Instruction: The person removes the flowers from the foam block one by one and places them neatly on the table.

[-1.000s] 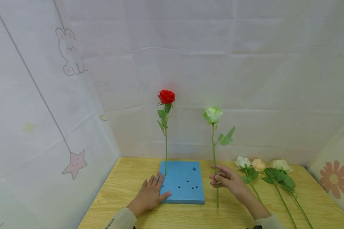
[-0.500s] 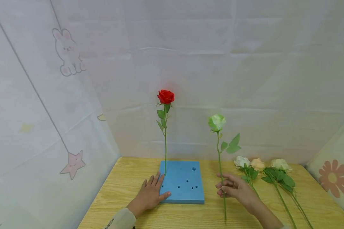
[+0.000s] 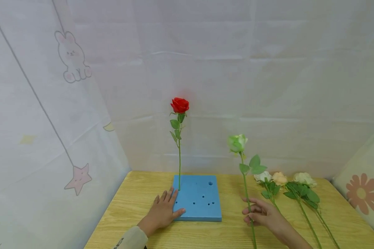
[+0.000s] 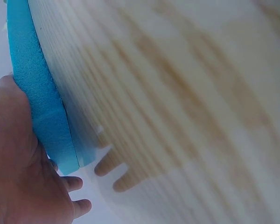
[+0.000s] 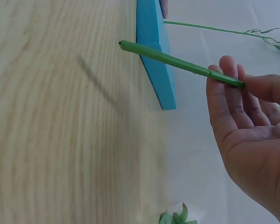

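Observation:
A red artificial rose stands upright, its stem in a hole of the blue foam board. My left hand rests with spread, straight fingers on the board's left edge; the left wrist view shows the hand against the board's side. To the right of the board, my right hand pinches the stem of a light green rose between thumb and fingers. That rose leans slightly left, bloom up. In the right wrist view the stem's lower end points free above the table, apart from the board.
On the right of the wooden table lie a white rose, a peach rose and a cream rose, stems toward the front. Several holes dot the foam board. A printed curtain hangs behind.
My right hand has moved right and toward the table's front with the light green rose, whose bloom sits lower and now leans left. My left hand has stayed on the board.

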`<state>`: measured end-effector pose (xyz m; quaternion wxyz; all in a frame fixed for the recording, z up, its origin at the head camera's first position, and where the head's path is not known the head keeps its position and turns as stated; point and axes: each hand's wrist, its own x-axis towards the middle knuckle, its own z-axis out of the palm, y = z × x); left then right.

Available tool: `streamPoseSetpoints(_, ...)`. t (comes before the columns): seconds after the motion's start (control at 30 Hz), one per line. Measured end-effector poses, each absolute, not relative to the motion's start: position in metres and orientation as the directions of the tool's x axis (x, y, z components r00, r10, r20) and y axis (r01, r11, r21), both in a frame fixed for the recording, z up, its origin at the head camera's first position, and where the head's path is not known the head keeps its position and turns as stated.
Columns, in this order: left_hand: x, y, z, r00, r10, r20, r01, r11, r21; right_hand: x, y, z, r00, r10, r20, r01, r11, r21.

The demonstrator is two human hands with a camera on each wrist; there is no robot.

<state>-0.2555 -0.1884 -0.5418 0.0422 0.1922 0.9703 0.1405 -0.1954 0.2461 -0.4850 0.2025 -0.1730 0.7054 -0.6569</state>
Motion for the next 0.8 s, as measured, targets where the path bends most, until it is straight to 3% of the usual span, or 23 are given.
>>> streamPoseSetpoints(0.6, -0.254, -0.189, -0.539, -0.922, 0.386, -0.035, 0.361, 0.887, 0.289, -0.187, 0.269, -0.497, -0.845, -0.518, -0.133, 0.122, 0.056, -0.991)
streamPoseSetpoints(0.8, -0.253, -0.188, -0.539, -0.922, 0.384, -0.040, 0.358, 0.889, 0.285, -0.184, 0.280, -0.499, -0.811, -0.571, -0.124, 0.128, 0.034, -0.991)
